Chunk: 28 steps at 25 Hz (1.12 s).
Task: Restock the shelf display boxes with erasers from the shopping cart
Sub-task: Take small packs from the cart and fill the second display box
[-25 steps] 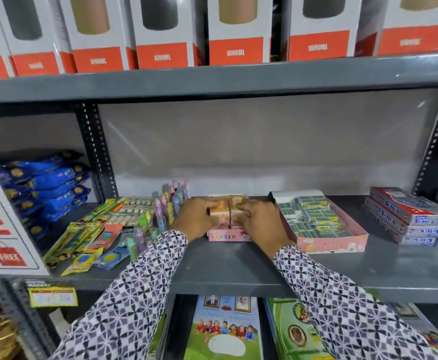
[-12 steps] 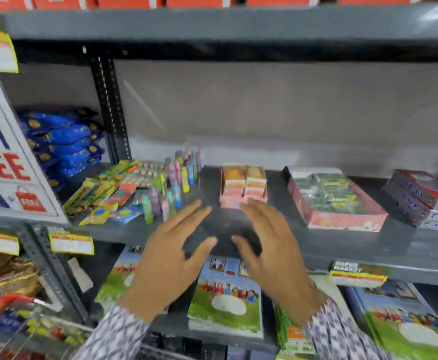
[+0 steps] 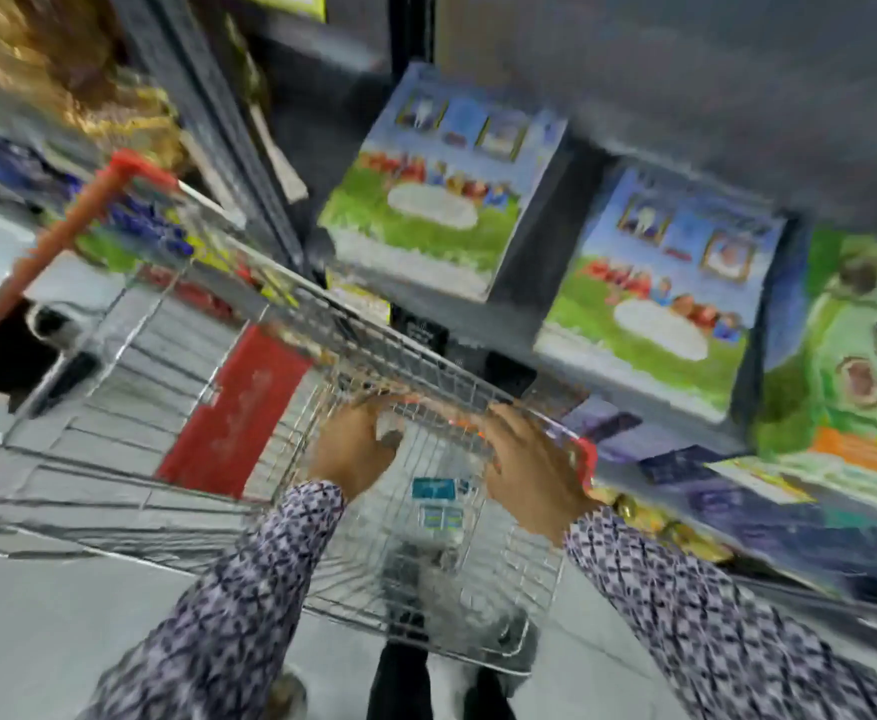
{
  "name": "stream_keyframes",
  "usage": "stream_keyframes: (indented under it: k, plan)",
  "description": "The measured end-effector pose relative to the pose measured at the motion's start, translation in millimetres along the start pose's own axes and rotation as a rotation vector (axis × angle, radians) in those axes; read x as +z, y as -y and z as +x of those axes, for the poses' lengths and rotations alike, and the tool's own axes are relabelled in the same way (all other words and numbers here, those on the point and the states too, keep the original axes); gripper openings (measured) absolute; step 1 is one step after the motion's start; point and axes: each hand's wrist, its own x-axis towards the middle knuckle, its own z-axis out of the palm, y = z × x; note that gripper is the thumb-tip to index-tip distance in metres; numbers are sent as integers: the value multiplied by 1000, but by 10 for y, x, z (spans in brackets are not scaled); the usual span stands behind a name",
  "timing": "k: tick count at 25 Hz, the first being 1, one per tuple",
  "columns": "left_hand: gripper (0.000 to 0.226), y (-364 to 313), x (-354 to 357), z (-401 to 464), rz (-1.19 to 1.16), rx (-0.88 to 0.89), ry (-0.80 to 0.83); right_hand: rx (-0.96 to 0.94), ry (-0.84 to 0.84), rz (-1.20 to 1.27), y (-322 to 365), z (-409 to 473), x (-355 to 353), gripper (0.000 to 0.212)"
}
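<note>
Shopping cart (image 3: pixel 290 387) of shiny bare metal wire with red plastic handle (image 3: pixel 46 252); sleeves (image 3: pixel 249 589) of patterned woven cloth; glossy printed book covers (image 3: pixel 441 200)

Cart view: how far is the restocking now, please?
Done: not visible here; the display boxes are out of view. In hand: both hands are down in the cart, the left hand and right hand reaching near its far end. Blur hides whether either grips anything. Left: small blue-and-white packs, possibly erasers, lie on the cart bottom, to be carried up to the shelf.
</note>
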Motion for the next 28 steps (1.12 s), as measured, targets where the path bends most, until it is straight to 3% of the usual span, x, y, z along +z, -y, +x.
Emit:
stream_keyframes:
  k: [4,7,12,15,18,20,21,23,28]
  plan:
    - [51,677,1142,379,26,-206,264,150,279,29,-376,288,1228,49]
    - [40,936,1853,532,152,-128,408,282,430,47,-614,240,1994,51]
    - [53,1072,2385,765,189,-14,281,371,330,-27,-657,161,2846,59]
    - [53,1101,2474,830,230,7,290,441,231,5,-589,191,3018,52]
    - [42,1102,2425,798,264,-12,343,424,229,79,-603,178,2975,45]
    - [35,1082,2247,729,193,-59,355,447,220,198,-568,165,2788,28]
    - [29,1068,2121,673,124,-107,328,474,196,247,-532,159,2658,20]
    - [19,919,1682,480,32,-134,177,534,118,335,-370,119,2186,29]
    - [14,55,166,-319,-75,298,-253,444,-193,618,62,-378,415,42]
